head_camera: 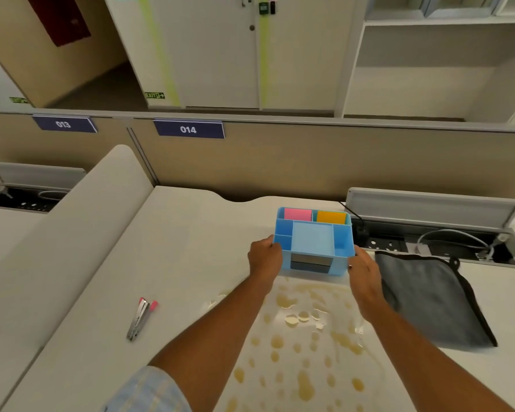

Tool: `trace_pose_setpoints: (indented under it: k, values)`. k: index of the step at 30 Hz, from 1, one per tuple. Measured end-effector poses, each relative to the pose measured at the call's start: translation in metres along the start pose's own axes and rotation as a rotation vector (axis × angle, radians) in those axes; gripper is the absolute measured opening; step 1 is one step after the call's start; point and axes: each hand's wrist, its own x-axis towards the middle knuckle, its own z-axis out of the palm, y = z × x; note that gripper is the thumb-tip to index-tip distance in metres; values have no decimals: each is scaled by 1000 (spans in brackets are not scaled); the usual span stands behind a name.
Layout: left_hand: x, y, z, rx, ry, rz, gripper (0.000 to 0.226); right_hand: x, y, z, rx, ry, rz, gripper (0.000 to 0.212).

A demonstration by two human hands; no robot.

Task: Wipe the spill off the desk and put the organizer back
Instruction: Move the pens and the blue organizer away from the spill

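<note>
Both hands grip a blue organizer (312, 242) at the far middle of the white bench (173, 263). The left hand (263, 257) clasps its left wall and the right hand (364, 273) its right wall, fingers (272, 243) curled shut against the plastic. Most of each fingertip is hidden behind the walls, so how far they wrap is hard to make out. Whether the organizer's base rests on the bench or hangs just above it cannot be told.

Its rear compartments hold a pink pad (298, 214) and an orange pad (331, 217); the large middle compartment looks bare, and a dark drawer front shows on the near face.

Just in front of the organizer a yellowish spill (298, 331) spreads in puddles and drops toward the near edge, partly covered by both forearms and cut off by the bottom of the frame. A grey cloth (428, 295) lies folded to the right of the spill, close beside the right wrist. Behind it an open cable tray (434, 236) holds a white cable. A pair of metal clips with pink tips (142, 318) lies well to the left. A checked sleeve (149, 391) shows at the lower edge. Partition labels read 013 and 014.
</note>
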Motion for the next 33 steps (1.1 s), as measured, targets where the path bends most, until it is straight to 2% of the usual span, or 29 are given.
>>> trace_pose_setpoints:
  k: [8,13,18,22,28,33]
  values:
    - [7,-1,-37,-54,92,-46,21,-18,-5,28,-64,-72,-88,26]
    - [22,-16,-109,-26,163,-40,19,-45,-18,89,-95,-195,-109,32]
    - [42,-30,-193,-26,231,-67,29,-71,-34,162,-123,-317,-125,37]
    - [51,-42,-257,-91,299,-109,13,-89,-47,217,-142,-432,-86,54]
    - [58,-57,-318,-164,339,-147,10,-106,-54,274,-184,-531,-56,63]
    - [65,-68,-340,-223,320,-129,22,-120,-49,298,-228,-546,-48,63]
